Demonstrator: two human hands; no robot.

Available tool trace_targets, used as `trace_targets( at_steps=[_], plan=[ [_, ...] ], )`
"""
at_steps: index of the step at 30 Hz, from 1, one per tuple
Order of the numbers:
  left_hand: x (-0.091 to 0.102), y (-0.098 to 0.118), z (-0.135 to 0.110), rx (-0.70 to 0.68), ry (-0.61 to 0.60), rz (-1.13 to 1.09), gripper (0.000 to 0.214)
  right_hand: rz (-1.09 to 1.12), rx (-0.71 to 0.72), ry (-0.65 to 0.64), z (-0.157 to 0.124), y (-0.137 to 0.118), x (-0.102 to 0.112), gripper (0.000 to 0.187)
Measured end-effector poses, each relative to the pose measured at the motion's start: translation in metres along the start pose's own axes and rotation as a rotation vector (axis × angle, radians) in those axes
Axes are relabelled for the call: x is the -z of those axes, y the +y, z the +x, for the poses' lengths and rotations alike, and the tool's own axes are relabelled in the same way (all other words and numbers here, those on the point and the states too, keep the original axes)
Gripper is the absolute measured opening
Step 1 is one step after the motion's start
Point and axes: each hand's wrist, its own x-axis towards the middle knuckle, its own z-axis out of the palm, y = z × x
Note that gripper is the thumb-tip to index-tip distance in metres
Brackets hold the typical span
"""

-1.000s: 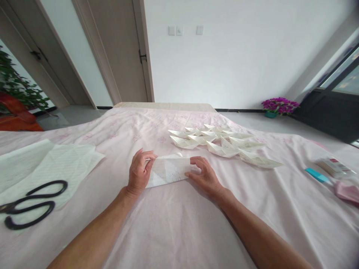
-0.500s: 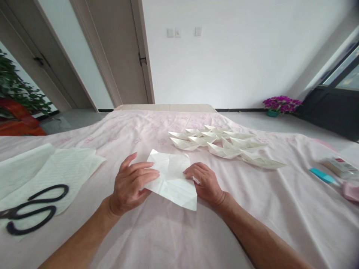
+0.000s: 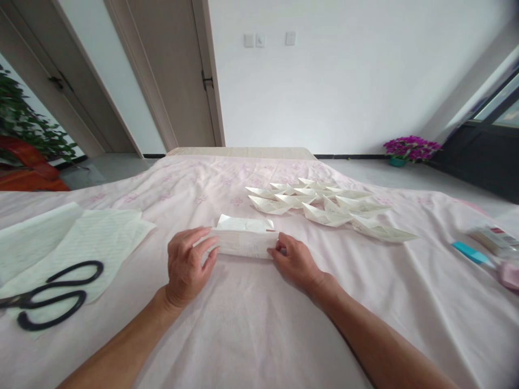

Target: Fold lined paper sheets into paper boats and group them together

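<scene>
A white sheet of paper lies between my hands, its near part bent up and over toward the far edge, which still shows behind the fold. My left hand holds the paper's left end, fingers curled at the top and the thumb below. At the right end, my right hand pinches the paper between thumb and fingers. Several folded paper boats stand in a group beyond my right hand.
Black-handled scissors rest on lined paper sheets at the left. On the right are a blue-capped item, a pink object and a clear-wrapped pack. A pink flowered cloth covers the table.
The sheet's near part, lying flat toward me before, is now folded up and away. My left fingers have gone from spread over the paper to gripping its left end.
</scene>
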Motion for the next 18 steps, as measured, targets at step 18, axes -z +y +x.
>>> trace_targets(
  at_steps=[18],
  plan=[
    [-0.035,0.018,-0.006,-0.045,-0.481,-0.101,0.033,0.663,-0.232,-0.032,0.001,-0.010,0.005,0.061]
  ],
)
